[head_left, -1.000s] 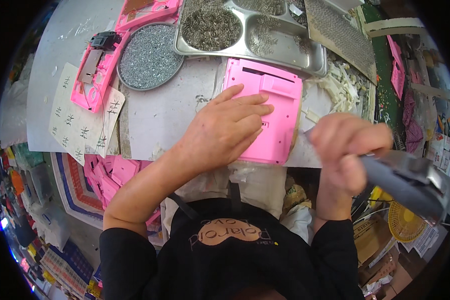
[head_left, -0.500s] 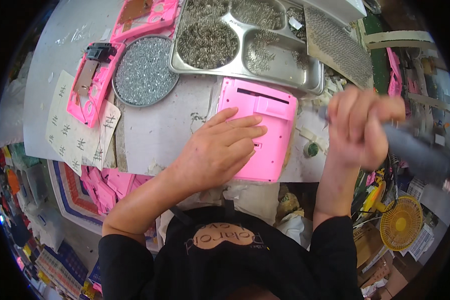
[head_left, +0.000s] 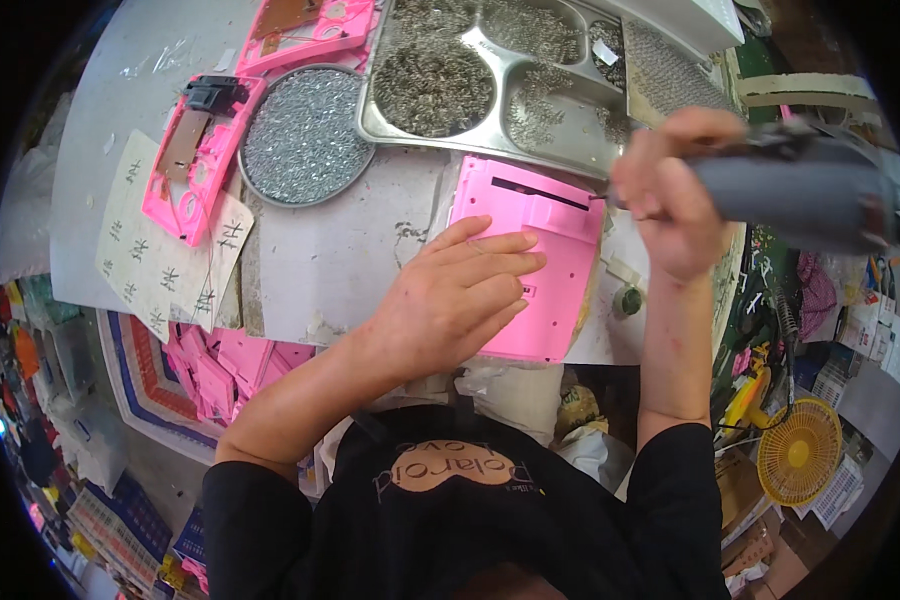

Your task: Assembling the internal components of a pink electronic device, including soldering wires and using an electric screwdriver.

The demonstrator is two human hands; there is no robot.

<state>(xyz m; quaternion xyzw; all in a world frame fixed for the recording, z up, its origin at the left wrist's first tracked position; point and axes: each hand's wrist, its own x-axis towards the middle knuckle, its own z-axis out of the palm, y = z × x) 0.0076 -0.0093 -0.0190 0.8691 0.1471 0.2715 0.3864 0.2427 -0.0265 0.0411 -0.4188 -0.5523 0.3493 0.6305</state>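
A pink plastic casing (head_left: 558, 272) with a dark slot across its far end and several small screw holes lies on the worktable. My left hand (head_left: 448, 305) rests flat on its left part, fingers stretched out. In my closed right hand (head_left: 678, 190) is a grey electric screwdriver (head_left: 795, 190), partly blurred, held sideways with its body pointing right. Its thin tip is at the casing's far right corner, by the end of the slot; whether it touches a screw there I cannot tell.
Beyond the casing stands a metal compartment tray (head_left: 390, 125) of small metal parts. Left of it are a round dish (head_left: 308, 140) of silvery screws, open pink housings (head_left: 195, 165) and a marked paper sheet (head_left: 125, 250). A small green round object (head_left: 627, 300) lies near my right forearm. A yellow fan (head_left: 800, 453) stands lower right.
My right hand has moved left with the screwdriver, bringing its tip to the casing's far right corner. My left hand stays on the casing. The whole view has shifted slightly.
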